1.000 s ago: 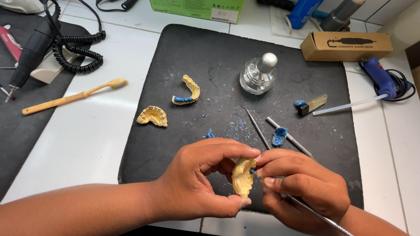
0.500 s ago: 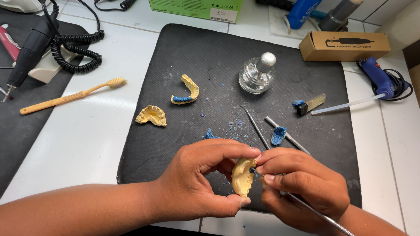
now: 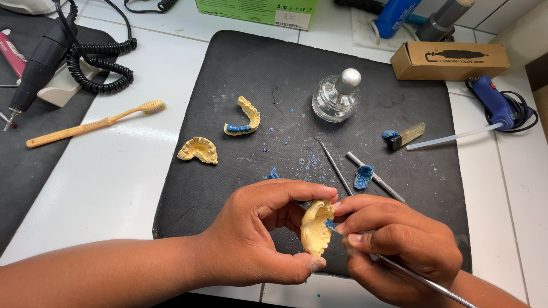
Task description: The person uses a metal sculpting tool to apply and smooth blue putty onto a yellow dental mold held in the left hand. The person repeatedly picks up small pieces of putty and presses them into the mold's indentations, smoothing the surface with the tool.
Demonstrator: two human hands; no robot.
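White countertop carries a dark mat [image 3: 228, 85], and at its 6 o'clock edge the left hand [image 3: 257, 239] pinches a yellow dental cast [image 3: 315, 229] between thumb and fingers. At the cast's 3 o'clock the right hand [image 3: 399, 245] grips a thin metal instrument [image 3: 422, 279] — fingers clamped, tip seemingly touching blue wax on the cast.

Green box [image 3: 257, 8], brown carton [image 3: 451, 60], far edge

Around the black mat [image 3: 240, 74] we see much else. On it sit a glass alcohol lamp [image 3: 337, 97], two yellow dental casts [image 3: 198, 150], and two loose metal instruments [image 3: 334, 165]. Left of it lies a toothbrush [image 3: 94, 124]; beyond its right corner, a cardboard box [image 3: 451, 60].
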